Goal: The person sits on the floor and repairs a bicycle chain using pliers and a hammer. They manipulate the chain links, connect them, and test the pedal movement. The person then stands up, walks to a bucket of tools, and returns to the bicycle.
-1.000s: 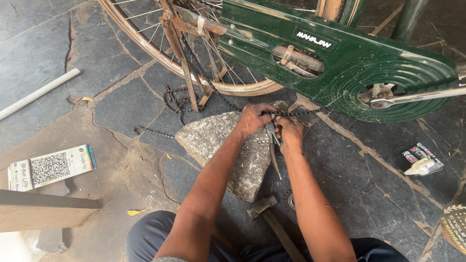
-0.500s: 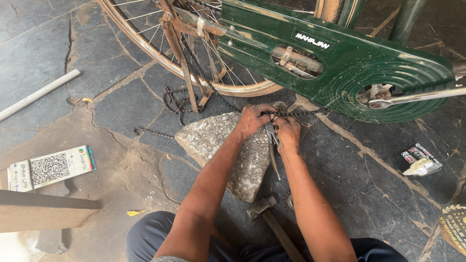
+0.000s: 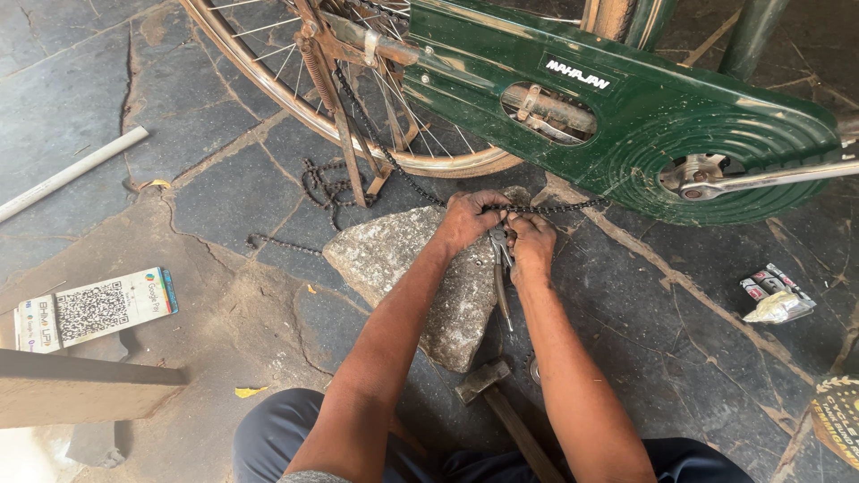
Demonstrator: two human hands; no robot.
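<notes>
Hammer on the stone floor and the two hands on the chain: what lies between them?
In the head view, the grey rough rock and the metal pliers hanging from between the left hand and right hand lie above the wooden-handled hammer.

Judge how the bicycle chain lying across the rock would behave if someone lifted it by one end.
The chain would likely hang limp: it drapes over the rock and lies in loose coils on the floor. It looks like metal, so it is probably heavy for its thickness. Its dark look hints at grease, so it may be slippery.
</notes>
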